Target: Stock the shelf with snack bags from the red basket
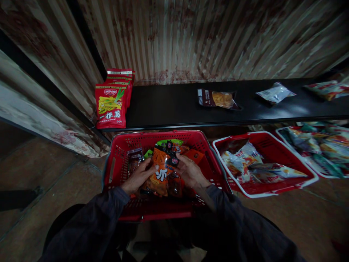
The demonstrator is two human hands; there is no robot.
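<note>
An orange snack bag (159, 173) with black corners and white lettering lies over other packets in the red basket (160, 213) in front of me. My left hand (140, 176) holds its left side, the fingers wrapped against it. On the right, my right hand (189, 170) pinches the bag's black upper right corner. Around it in the basket are a green packet (170, 142), a dark packet (134, 158) and several orange ones, partly hidden by the hands.
Behind the basket runs a black shelf (166, 107) with red snack bags (111, 107), a brown packet (218, 99) and a white packet (276, 93). Further right on the floor stand a second red basket (283, 187) and a third one (309, 163), both holding packets.
</note>
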